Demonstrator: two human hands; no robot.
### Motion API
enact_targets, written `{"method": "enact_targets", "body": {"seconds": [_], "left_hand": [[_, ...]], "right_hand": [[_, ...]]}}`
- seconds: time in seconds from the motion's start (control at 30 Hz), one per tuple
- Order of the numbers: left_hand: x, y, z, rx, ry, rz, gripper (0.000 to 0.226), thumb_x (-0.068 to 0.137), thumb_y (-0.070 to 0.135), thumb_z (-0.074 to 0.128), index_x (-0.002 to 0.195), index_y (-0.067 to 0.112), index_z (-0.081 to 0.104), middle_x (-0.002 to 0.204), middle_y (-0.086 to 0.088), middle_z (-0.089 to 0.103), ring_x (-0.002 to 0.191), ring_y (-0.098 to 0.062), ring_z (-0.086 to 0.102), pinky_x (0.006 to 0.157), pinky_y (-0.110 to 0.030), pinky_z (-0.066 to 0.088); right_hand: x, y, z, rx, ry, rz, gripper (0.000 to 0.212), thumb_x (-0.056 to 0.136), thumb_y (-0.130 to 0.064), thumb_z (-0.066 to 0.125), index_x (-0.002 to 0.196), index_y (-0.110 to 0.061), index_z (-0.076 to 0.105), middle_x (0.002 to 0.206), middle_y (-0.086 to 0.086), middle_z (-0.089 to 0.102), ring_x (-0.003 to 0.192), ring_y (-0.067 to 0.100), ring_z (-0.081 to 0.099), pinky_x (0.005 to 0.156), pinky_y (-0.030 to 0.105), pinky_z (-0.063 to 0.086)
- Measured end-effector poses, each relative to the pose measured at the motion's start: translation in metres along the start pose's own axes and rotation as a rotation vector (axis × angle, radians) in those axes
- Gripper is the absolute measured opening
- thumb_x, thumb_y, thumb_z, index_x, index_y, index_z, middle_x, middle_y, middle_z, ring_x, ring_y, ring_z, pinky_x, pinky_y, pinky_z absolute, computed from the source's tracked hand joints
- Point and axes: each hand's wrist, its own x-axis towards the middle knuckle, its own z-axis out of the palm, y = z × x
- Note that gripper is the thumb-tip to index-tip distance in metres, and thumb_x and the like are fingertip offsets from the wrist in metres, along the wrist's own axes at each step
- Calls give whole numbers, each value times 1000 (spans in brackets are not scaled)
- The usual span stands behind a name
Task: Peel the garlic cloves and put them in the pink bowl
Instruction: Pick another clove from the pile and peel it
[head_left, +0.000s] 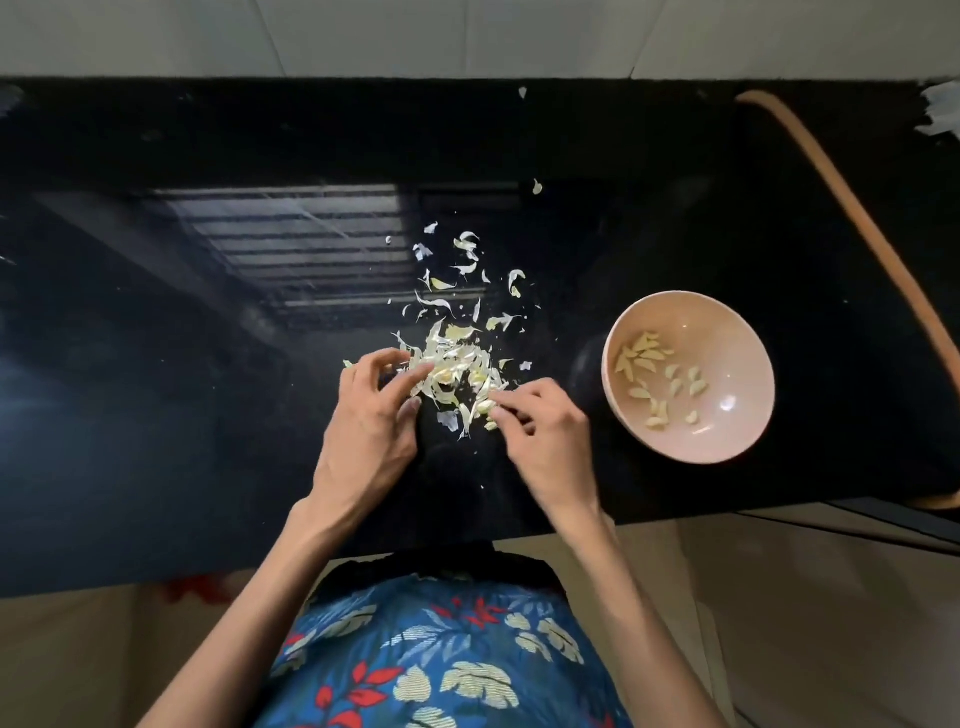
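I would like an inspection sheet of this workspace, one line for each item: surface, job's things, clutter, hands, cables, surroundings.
Surface: glossy black countertop, with reflections on it.
Job's things: pink bowl upright at the right, holding peeled garlic cloves; whether unpeeled cloves remain cannot be told.
Clutter: garlic skins heaped at the centre, loose flakes scattered behind.
Hands: left hand touches the heap with relaxed fingers; right hand has its fingertips in the heap, grip unclear.
Cables: nothing seen for certain; a brown curved strip at the right, kind unclear.
Surroundings: white tiled wall behind the countertop.
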Motion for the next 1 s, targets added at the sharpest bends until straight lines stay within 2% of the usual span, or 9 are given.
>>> {"method": "enact_targets", "body": {"seconds": [0.07, 0.17, 0.27, 0.4, 0.47, 0.53, 0.6, 0.73, 1.0], "left_hand": [[-3, 3, 0, -13, -11, 0, 44, 89, 2, 65, 129, 21, 65, 134, -5, 52, 121, -23, 44, 99, -32, 43], [-4, 5, -4, -63, 15, -12, 37, 90, 5, 66, 123, 21, 69, 132, -1, 54, 121, -20, 45, 101, -30, 40], [-4, 7, -7, -119, 53, -19, 29, 91, 6, 67, 116, 21, 72, 126, 2, 57, 116, -18, 48, 101, -31, 42], [-3, 12, -9, -214, 106, -29, 20, 92, 11, 68, 108, 20, 76, 111, 5, 66, 103, -14, 61, 87, -33, 53], [-1, 17, -11, -312, 95, -67, 16, 92, 14, 70, 105, 19, 77, 102, 6, 71, 90, -9, 67, 83, -27, 54], [1, 28, -11, -532, 10, -214, 16, 90, 17, 72, 104, 20, 78, 96, 8, 75, 83, -5, 70, 80, -20, 55], [5, 39, -9, -815, -117, -385, 18, 87, 16, 74, 104, 16, 78, 94, 2, 78, 82, -9, 72, 76, -20, 57], [11, 46, 3, -1068, -137, -473, 19, 79, 12, 77, 98, 8, 78, 96, -9, 78, 84, -16, 72, 75, -25, 59], [11, 50, 11, -1182, -85, -535, 7, 85, 0, 69, 91, 1, 74, 77, -5, 76, 66, -11, 70, 66, -20, 57]], "right_hand": [[5, -2, 11, -93, -31, -10, 18, 88, -12, 73, 105, -12, 78, 94, 1, 61, 91, 19, 58, 75, 31, 53], [13, -3, 14, -160, -54, -1, 16, 88, -11, 72, 103, -10, 77, 95, 1, 60, 94, 16, 55, 77, 18, 39], [18, -1, 15, -143, -48, 7, 6, 84, -5, 75, 89, -7, 77, 90, 1, 60, 90, 18, 58, 74, 20, 41], [19, 1, 9, 73, 60, 80, 8, 86, -6, 74, 85, -13, 77, 92, -2, 63, 80, 10, 60, 70, 17, 46], [18, -2, -2, 253, 98, 181, 14, 89, -10, 73, 85, -23, 76, 96, -3, 67, 82, 8, 64, 71, 23, 53], [15, -10, -13, 528, 59, 289, 18, 89, -10, 73, 84, -28, 76, 93, -2, 72, 80, 10, 67, 72, 30, 57], [11, -20, -16, 677, -9, 321, 15, 88, -6, 73, 86, -20, 78, 87, 1, 76, 78, 11, 67, 70, 29, 57], [7, -28, -8, 771, 17, 356, 5, 86, 0, 73, 88, -1, 77, 83, 9, 75, 71, 15, 67, 65, 26, 55], [9, -25, -7, 837, 20, 399, 5, 89, -1, 70, 86, -1, 74, 76, 10, 70, 65, 15, 59, 62, 23, 52]]}}
